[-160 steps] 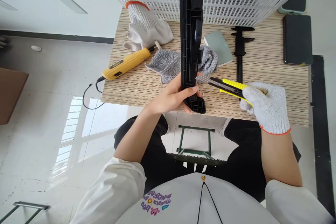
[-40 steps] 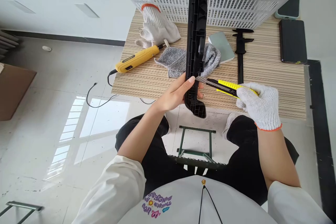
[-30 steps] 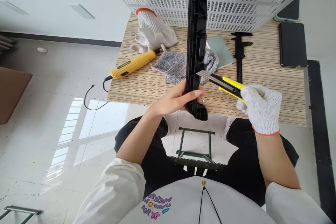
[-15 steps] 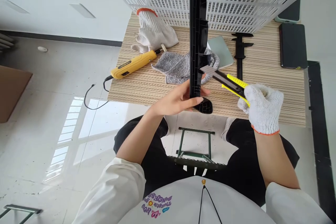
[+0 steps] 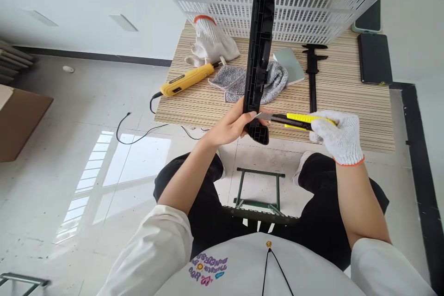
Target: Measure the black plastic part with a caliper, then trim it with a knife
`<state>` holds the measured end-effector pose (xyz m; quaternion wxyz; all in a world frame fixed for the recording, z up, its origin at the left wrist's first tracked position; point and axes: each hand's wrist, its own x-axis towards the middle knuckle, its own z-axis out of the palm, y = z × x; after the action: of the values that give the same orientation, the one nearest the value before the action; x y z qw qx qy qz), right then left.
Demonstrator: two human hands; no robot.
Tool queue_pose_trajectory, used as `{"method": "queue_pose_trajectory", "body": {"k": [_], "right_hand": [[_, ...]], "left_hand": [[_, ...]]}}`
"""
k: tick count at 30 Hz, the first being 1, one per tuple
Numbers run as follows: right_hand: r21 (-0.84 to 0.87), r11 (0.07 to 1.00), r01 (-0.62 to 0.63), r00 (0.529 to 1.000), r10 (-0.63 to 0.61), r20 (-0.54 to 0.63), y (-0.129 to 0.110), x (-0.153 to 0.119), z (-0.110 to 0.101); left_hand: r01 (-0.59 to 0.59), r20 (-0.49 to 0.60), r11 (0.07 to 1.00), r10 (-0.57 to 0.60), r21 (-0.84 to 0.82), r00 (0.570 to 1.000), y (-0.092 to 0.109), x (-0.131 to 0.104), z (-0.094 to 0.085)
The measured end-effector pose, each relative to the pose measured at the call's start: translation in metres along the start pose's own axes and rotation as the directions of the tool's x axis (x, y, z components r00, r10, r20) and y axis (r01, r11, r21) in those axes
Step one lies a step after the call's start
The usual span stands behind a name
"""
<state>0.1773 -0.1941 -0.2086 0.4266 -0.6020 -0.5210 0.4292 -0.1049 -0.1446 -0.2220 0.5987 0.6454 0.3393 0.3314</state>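
My bare left hand [image 5: 231,125] is closed around the near end of a long black ribbed plastic part [image 5: 261,46], which reaches up to the top of the view. In a white knit glove, my right hand [image 5: 336,132] grips a yellow and black utility knife [image 5: 294,120] with its blade out. The blade tip lies at the part's right edge, close to my left thumb; whether it touches the plastic I cannot tell. Behind the part lies a grey cloth [image 5: 234,81], partly covered by it.
A white slatted basket [image 5: 312,18] stands at the table's back with black parts on top. On the wood-patterned table [image 5: 350,101] are a yellow corded tool [image 5: 187,80], a white glove [image 5: 215,41], a black caliper [image 5: 312,71], a pale green pad [image 5: 291,65] and a dark phone [image 5: 374,58].
The knife has moved down and left along the part, towards its near end, and lies more level. The part's near end has shifted slightly left and up, my left hand with it. The view has shifted.
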Motion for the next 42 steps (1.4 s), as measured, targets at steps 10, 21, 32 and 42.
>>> {"method": "queue_pose_trajectory", "body": {"k": [10,21,32,42], "right_hand": [[0.045,0.998,-0.033,0.998,0.035,-0.046,-0.006,0.002,0.006],[0.077,0.997,0.019,0.999,-0.016,-0.040,-0.011,0.008,0.007],[0.032,0.999,0.037,0.999,-0.037,0.001,-0.015,0.007,0.006],[0.092,0.996,0.015,1.000,-0.016,0.014,-0.015,0.006,0.006]], "left_hand": [[0.079,-0.097,0.995,-0.084,-0.057,0.992,0.001,0.009,0.007],[0.038,-0.187,0.999,-0.032,0.029,0.982,-0.006,0.014,0.008],[0.061,-0.228,0.997,-0.071,-0.049,0.971,-0.005,0.020,0.008],[0.084,-0.322,0.996,-0.092,-0.039,0.942,-0.001,0.017,0.013]]}}
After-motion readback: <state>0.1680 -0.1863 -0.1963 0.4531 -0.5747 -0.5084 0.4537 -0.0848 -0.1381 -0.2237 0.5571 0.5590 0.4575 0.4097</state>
